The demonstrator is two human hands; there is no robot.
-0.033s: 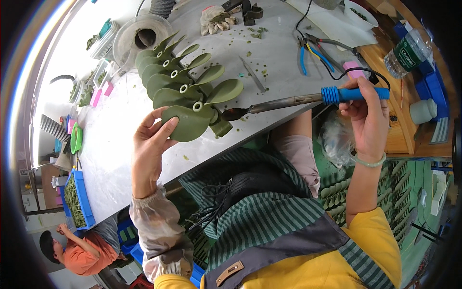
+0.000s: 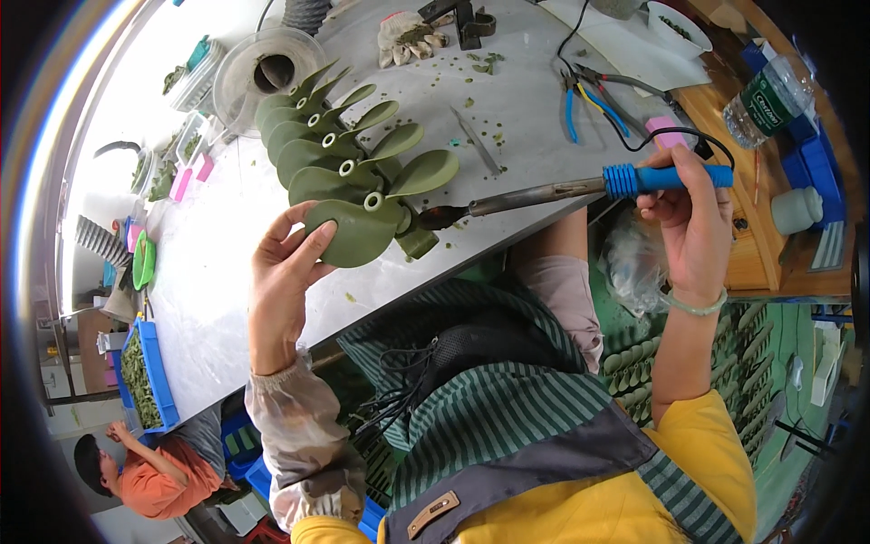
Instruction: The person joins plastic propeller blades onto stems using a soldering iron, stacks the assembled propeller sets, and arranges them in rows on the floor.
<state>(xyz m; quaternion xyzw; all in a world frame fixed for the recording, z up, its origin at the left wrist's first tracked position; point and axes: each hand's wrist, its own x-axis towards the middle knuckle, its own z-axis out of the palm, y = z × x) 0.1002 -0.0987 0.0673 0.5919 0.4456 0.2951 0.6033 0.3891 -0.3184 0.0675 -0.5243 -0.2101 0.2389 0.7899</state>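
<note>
My left hand (image 2: 292, 249) pinches the nearest blade of a row of olive-green propellers (image 2: 358, 238), joined one behind another, between thumb and fingers. Each propeller has a pale ring at its hub. In my right hand (image 2: 687, 208) is a soldering iron (image 2: 544, 191) with a blue ribbed handle and a black cord, gripped like a pen. Its dark, flattened tip meets or nearly meets the stem at the near end of the row, by a small green block (image 2: 417, 242); whether they touch I cannot tell.
On the grey table (image 2: 213, 335) lie a thin blade (image 2: 476, 140), pliers (image 2: 594, 100), a work glove (image 2: 408, 38) and green scraps. A round clear container (image 2: 237, 95) stands behind. A plastic bottle (image 2: 766, 102) is at right. Another person (image 2: 163, 476) sits at lower left beside a blue tray (image 2: 163, 376).
</note>
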